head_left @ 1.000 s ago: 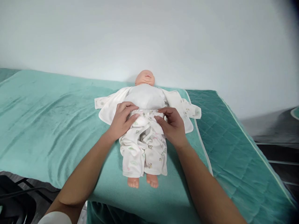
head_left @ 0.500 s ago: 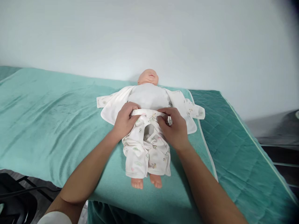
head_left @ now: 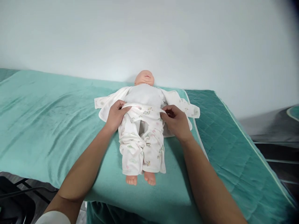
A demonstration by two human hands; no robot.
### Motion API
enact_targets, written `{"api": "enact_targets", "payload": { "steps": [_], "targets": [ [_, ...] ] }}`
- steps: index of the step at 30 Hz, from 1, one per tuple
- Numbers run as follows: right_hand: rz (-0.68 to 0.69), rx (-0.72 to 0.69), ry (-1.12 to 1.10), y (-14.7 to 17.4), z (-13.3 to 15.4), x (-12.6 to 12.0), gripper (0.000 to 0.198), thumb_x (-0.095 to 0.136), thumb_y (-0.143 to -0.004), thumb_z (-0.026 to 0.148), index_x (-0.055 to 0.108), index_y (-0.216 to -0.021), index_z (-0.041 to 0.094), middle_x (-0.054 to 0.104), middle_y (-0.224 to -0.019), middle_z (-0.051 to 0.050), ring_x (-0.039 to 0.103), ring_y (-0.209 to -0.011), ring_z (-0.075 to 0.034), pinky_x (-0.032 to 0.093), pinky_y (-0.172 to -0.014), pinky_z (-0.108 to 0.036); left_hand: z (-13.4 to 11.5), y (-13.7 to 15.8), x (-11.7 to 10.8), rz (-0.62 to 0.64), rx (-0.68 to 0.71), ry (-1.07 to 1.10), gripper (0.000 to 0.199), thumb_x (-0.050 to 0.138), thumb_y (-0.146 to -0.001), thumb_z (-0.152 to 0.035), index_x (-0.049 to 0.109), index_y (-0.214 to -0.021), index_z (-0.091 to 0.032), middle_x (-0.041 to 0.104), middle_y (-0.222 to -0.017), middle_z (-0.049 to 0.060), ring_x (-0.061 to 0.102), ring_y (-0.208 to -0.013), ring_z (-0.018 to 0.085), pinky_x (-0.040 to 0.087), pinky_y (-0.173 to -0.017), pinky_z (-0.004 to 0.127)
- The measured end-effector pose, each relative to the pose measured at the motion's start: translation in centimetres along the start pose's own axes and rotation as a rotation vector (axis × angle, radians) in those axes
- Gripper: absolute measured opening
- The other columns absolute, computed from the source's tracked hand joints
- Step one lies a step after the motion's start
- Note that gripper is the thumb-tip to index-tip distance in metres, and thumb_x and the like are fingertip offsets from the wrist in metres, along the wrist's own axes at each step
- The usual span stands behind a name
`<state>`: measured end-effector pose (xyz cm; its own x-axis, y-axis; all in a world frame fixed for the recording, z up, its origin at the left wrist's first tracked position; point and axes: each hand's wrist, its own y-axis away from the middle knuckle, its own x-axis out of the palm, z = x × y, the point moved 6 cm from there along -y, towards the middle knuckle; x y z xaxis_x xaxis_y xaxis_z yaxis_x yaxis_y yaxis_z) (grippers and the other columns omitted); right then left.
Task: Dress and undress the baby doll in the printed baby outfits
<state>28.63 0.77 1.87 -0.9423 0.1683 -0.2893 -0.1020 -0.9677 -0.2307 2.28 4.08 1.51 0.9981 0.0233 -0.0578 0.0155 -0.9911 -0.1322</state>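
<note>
A baby doll [head_left: 144, 77] lies on its back, head toward the wall and bare feet toward me. White patterned baby trousers [head_left: 153, 146] cover its legs, with an opening at the crotch. My left hand [head_left: 115, 115] pinches the waistband at the doll's hip on the left side. On the other side my right hand [head_left: 176, 121] grips the waistband's opposite end between thumb and fingers. The waistband is stretched across the belly. A white baby jacket [head_left: 173, 97] lies spread open under the torso, its sleeves out to both sides. The chest [head_left: 143, 94] is pale and uncovered by the jacket.
A light green blanket [head_left: 58, 124] covers the bed under the doll. To the right shows a darker green quilted cover [head_left: 224, 133]. A white wall [head_left: 149, 37] rises behind the bed. At the lower left stands a black object [head_left: 16, 202] with a cable.
Both hands have moved outward, drawing the waistband wider and slightly higher over the belly. The whole view has shifted a little, so the doll appears farther left.
</note>
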Motion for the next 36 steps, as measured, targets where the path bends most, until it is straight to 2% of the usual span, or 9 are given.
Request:
{"api": "enact_targets", "payload": {
  "steps": [4,7,12,15,20,24,27,30,36],
  "targets": [
    [0.187,0.058,-0.196,-0.3,-0.7,0.5,0.03,0.081,-0.077,0.045,0.063,-0.084,0.022,0.054,-0.08,0.002,0.046,-0.072,-0.013,0.038,-0.063,-0.026,0.2,-0.4,0.1,0.113,-0.032,-0.025,0.027,0.076,-0.076,-0.038,0.056,-0.078,-0.02,0.051,-0.072,-0.003,0.046,-0.066,0.012,0.036,-0.058,0.023],
    [0.256,0.108,-0.246,-0.4,-1.0,0.4,0.034,0.076,-0.082,0.053,0.062,-0.084,0.022,0.051,-0.076,0.002,0.042,-0.068,-0.013,0.035,-0.061,-0.026,-0.4,-0.2,-0.2,0.199,-0.028,-0.045,0.029,0.077,-0.077,-0.041,0.057,-0.079,-0.02,0.051,-0.074,-0.002,0.046,-0.067,0.012,0.035,-0.058,0.023],
    [0.387,0.104,-0.156,-0.2,-0.8,0.0,0.039,0.079,-0.079,0.055,0.061,-0.084,0.021,0.051,-0.079,0.002,0.042,-0.071,-0.013,0.034,-0.062,-0.027,-1.4,0.5,-0.2,0.403,0.003,-0.093,0.029,0.076,-0.081,-0.044,0.06,-0.083,-0.02,0.051,-0.078,-0.001,0.044,-0.068,0.011,0.034,-0.059,0.024],
    [0.469,0.117,-0.074,0.0,-0.9,-0.1,0.043,0.08,-0.077,0.058,0.058,-0.081,0.021,0.048,-0.075,0.003,0.038,-0.068,-0.012,0.029,-0.058,-0.027,-1.8,0.8,-0.1,0.44,0.066,-0.107,0.024,0.073,-0.084,-0.042,0.063,-0.086,-0.02,0.053,-0.081,0.0,0.047,-0.071,0.012,0.037,-0.062,0.025],
    [0.47,0.061,-0.014,0.2,-0.4,0.2,0.048,0.073,-0.083,0.062,0.051,-0.071,0.02,0.038,-0.069,0.003,0.032,-0.066,-0.012,0.024,-0.058,-0.028,-2.6,1.1,0.0,0.359,0.262,-0.182,0.018,0.074,-0.085,-0.038,0.07,-0.091,-0.022,0.059,-0.097,0.005,0.057,-0.09,0.018,0.046,-0.078,0.03],
    [0.428,0.033,-0.012,0.2,-0.2,0.4,0.049,0.072,-0.084,0.061,0.049,-0.068,0.021,0.036,-0.068,0.003,0.031,-0.065,-0.012,0.023,-0.059,-0.029,-3.1,1.4,0.3,0.281,0.386,-0.189,0.014,0.074,-0.086,-0.035,0.068,-0.086,-0.022,0.061,-0.098,0.006,0.059,-0.097,0.019,0.049,-0.085,0.034],
    [0.39,0.027,0.003,0.1,-0.4,0.3,0.047,0.072,-0.084,0.061,0.052,-0.07,0.021,0.039,-0.069,0.003,0.033,-0.066,-0.013,0.026,-0.06,-0.029,-2.5,0.9,-0.3,0.123,0.345,-0.145,0.014,0.072,-0.085,-0.035,0.066,-0.085,-0.022,0.062,-0.101,0.005,0.06,-0.096,0.018,0.05,-0.08,0.031],
    [0.324,-0.009,-0.005,0.0,-0.6,0.3,0.043,0.072,-0.085,0.058,0.054,-0.071,0.021,0.042,-0.07,0.002,0.037,-0.068,-0.014,0.029,-0.062,-0.029,-1.1,-0.1,-1.0,-0.034,0.229,-0.105,0.014,0.07,-0.085,-0.034,0.063,-0.088,-0.022,0.061,-0.091,0.002,0.058,-0.087,0.015,0.048,-0.075,0.027],
    [0.057,-0.059,-0.083,-0.9,-1.1,0.1,0.039,0.067,-0.09,0.054,0.052,-0.072,0.023,0.046,-0.07,0.003,0.039,-0.066,-0.014,0.034,-0.063,-0.029,0.3,-1.0,-1.2,-0.132,0.102,0.085,0.018,0.072,-0.081,-0.032,0.058,-0.086,-0.022,0.055,-0.078,-0.003,0.052,-0.07,0.011,0.043,-0.065,0.024]
  ]
}}
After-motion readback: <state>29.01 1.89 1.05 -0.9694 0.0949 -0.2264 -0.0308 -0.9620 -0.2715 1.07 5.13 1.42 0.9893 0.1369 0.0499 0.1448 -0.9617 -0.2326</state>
